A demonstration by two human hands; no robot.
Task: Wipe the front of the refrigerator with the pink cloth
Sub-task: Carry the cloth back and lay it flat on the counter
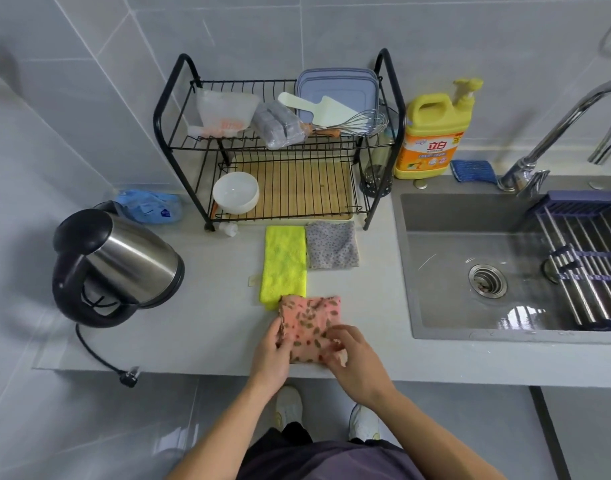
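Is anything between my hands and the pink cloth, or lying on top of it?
Nothing visible does. The left hand and right hand both hold the pink cloth, and nothing lies on it. Its far left corner overlaps the near end of the yellow cloth. The refrigerator is out of view, so that path cannot be judged.

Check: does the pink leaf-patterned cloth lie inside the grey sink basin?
No, the pink leaf-patterned cloth lies on the grey countertop, left of the grey sink basin, held by the left hand and right hand.
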